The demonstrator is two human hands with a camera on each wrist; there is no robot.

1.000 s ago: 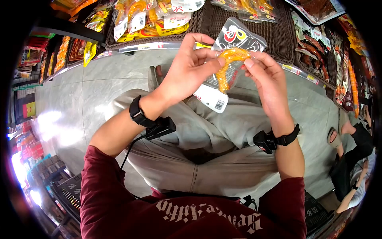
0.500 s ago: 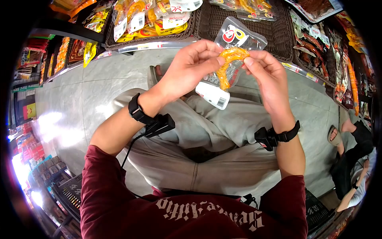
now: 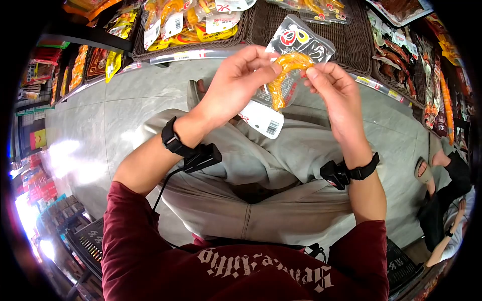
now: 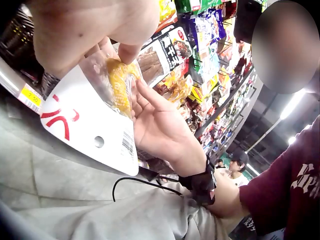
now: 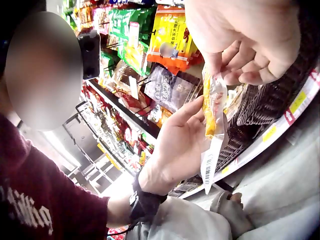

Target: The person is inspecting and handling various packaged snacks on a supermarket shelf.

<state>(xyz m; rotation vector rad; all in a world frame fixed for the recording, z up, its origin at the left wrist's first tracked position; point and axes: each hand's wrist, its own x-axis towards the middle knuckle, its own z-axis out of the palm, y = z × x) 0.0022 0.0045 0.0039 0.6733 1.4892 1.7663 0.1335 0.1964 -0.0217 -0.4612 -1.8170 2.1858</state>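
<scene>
A clear vacuum pack with a curved yellow-orange food piece (image 3: pixel 279 85) hangs between both hands in the head view, its white barcode end (image 3: pixel 262 119) pointing down toward the lap. My left hand (image 3: pixel 241 83) pinches the pack's left side, thumb on the front. On the right side, my right hand (image 3: pixel 335 93) grips the pack's edge between thumb and fingers. The left wrist view shows the white end (image 4: pixel 90 125) close up, with the right hand (image 4: pixel 167 132) behind it. Seen edge-on in the right wrist view, the pack (image 5: pixel 212 107) looks thin.
Behind the pack, wicker baskets (image 3: pixel 346 47) stand on a shelf; one at the left holds similar packs (image 3: pixel 193 22). Sausage-like packs (image 3: pixel 396 57) lie at the right. Grey floor tiles (image 3: pixel 135 100) surround the legs. Another person's dark-clothed leg (image 3: pixel 456 183) is at the right edge.
The pack has tilted slightly, its white end swinging a little to the left and its printed top rising. Both hands keep their hold; the left fingers have shifted slightly.
</scene>
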